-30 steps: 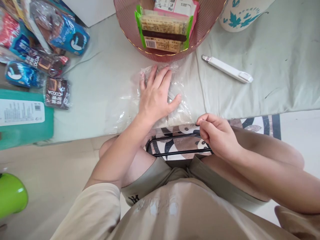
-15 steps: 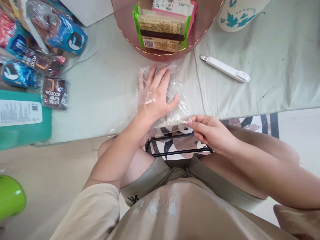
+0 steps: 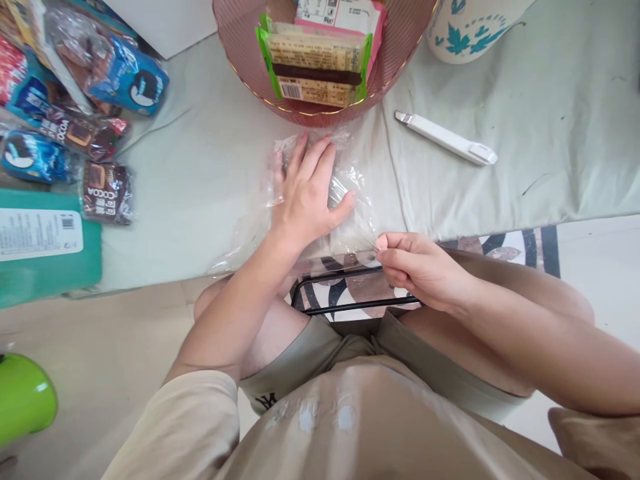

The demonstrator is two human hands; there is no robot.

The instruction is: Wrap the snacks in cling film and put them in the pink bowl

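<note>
A crumpled clear plastic bag [image 3: 353,217] lies near the table's front edge. Spread over it is my left hand [image 3: 307,193], palm down with the thumb out to the side. I cannot tell whether any of the film lies over its fingers. My right hand [image 3: 413,263] is just past the edge, above my lap, and its thumb and forefinger pinch the bag's near right corner. The film looks pulled tight towards that pinch.
Behind the bag stands a pink bowl [image 3: 240,63] with wrapped snacks [image 3: 317,63]. A white utility knife [image 3: 445,138] lies right, its tip facing the bowl. A white cup [image 3: 465,33] stands behind it. Packaged snacks [image 3: 107,193] and a green box [image 3: 50,273] are at left.
The bag's creases have shifted, and the shine over the back of my left hand is gone. Both hands stay almost in place. The view has moved slightly.
</note>
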